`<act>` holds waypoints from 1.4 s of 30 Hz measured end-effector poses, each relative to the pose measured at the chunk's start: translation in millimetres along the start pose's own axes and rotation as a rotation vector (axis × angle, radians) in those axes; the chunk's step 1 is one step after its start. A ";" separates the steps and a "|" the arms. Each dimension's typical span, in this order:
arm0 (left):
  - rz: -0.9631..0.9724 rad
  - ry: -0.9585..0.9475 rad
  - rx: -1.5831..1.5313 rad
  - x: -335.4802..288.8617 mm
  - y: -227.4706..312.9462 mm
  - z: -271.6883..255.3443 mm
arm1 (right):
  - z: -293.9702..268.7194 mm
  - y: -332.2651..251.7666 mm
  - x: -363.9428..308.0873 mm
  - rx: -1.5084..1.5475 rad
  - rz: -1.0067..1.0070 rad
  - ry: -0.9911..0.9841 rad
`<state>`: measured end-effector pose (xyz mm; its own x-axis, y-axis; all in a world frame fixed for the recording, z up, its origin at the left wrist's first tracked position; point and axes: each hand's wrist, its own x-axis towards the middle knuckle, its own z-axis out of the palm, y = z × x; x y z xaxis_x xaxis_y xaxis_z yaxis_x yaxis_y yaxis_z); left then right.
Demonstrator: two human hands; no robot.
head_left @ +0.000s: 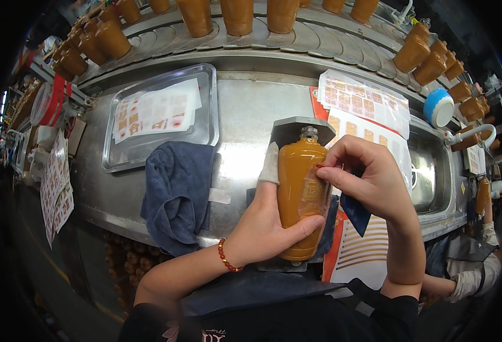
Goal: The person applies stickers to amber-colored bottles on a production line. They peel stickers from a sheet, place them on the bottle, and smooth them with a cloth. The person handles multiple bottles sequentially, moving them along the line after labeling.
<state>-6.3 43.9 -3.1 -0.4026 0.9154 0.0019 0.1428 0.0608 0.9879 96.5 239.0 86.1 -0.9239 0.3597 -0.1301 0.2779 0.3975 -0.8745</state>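
Note:
An amber-brown glazed bottle (299, 176) lies tilted on a dark stand in front of me, its neck pointing away. My left hand (268, 219) is wrapped around its lower left side, with the thumb across the front and a pale finger cot on one finger. A clear decal film (315, 196) with a gold pattern lies on the bottle's right side. My right hand (365, 174) pinches at the film's upper edge, where something small and red shows between thumb and finger. A dark blue pointed flat piece (355, 214) sticks out below that hand's curled fingers.
A folded blue cloth (177, 194) lies left, beside a metal tray (210, 122) with decal sheets. More decal sheets (365, 102) lie right, next to a sink (433, 171). Brown bottles (238, 17) line a conveyor (308, 43) behind. A co-worker's arm (438, 285) shows at right.

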 end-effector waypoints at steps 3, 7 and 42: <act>0.003 0.008 -0.039 0.2 -0.8 1.7 | 0.9 4.2 -1.2 0.011 -0.026 0.013; 0.003 0.009 -0.038 0.1 -5.3 2.3 | 1.2 4.1 -0.4 0.006 -0.026 0.005; 0.039 0.157 -0.406 36.8 15.9 2.6 | 19.8 45.4 -12.8 0.613 0.092 0.129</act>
<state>-16.4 79.6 12.2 -0.5411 0.8403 0.0332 -0.1937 -0.1630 0.9674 115.7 235.7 38.8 -0.8535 0.4839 -0.1934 0.1180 -0.1820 -0.9762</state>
